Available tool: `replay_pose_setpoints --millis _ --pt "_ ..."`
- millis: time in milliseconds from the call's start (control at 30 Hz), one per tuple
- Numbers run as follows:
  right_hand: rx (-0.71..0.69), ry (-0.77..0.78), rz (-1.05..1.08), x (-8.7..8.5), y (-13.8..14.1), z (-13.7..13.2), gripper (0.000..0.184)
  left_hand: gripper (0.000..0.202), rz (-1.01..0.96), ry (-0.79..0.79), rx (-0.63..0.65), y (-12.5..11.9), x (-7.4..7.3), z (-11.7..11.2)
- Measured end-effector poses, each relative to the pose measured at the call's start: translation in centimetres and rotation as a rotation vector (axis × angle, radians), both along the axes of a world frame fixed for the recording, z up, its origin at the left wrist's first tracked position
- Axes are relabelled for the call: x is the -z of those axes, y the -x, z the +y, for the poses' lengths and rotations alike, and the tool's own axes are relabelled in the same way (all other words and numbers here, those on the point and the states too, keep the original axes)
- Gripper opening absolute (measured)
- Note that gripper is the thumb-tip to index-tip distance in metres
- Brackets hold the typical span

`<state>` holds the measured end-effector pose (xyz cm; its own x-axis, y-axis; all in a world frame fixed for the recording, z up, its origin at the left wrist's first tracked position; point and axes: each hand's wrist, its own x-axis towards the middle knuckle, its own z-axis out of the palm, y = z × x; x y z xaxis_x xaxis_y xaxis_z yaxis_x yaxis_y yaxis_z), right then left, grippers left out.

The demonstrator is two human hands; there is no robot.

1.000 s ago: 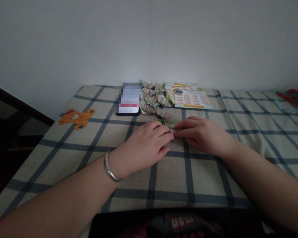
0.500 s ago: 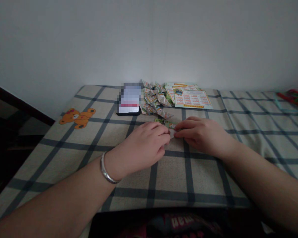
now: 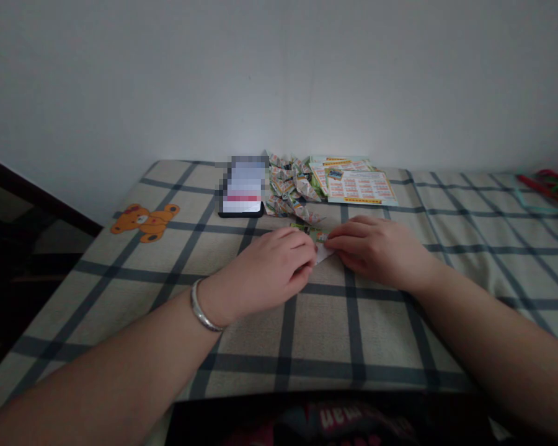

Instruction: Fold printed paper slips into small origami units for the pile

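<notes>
My left hand (image 3: 272, 269) and my right hand (image 3: 376, 251) meet at the middle of a checked cloth (image 3: 242, 322). Between their fingertips lies a small folded piece of printed paper (image 3: 322, 245), white on its underside. Both hands pinch and press it against the cloth. A silver bangle (image 3: 199, 308) circles my left wrist. Most of the paper is hidden under the fingers.
Behind the hands lie a pile of several folded paper pieces (image 3: 292, 187), a stack of printed sheets (image 3: 357, 181) and a phone (image 3: 243, 189) with a lit screen. A bear print (image 3: 144, 221) marks the cloth at the left. Coloured strips (image 3: 551, 186) sit at the far right.
My left hand's fingers have curled in and drawn slightly back, exposing a white corner of the paper. The right hand has stayed in place.
</notes>
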<state>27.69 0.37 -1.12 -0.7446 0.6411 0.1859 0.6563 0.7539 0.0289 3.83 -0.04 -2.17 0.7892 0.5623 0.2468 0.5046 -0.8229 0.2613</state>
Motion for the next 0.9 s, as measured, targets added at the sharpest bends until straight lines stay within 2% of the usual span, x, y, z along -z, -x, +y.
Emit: replay_pose_setpoints --millis 267,400,700,900 --pt "0.044 -0.105 -0.079 0.0 0.0 -0.1 0.025 0.008 -0.036 0.043 -0.058 0.0 0.1 0.0" --pt "0.047 -0.185 -0.146 -0.2 0.5 -0.2 0.019 0.014 -0.047 0.056 -0.077 -0.1 0.3 0.1" --pt "0.003 -0.211 -0.082 -0.1 0.9 -0.5 0.013 0.018 0.017 -0.014 -0.096 0.0 0.1 0.0" --pt "-0.035 -0.226 0.037 -0.3 1.3 -1.1 0.019 0.011 0.006 -0.057 -0.101 0.0 0.0 0.1"
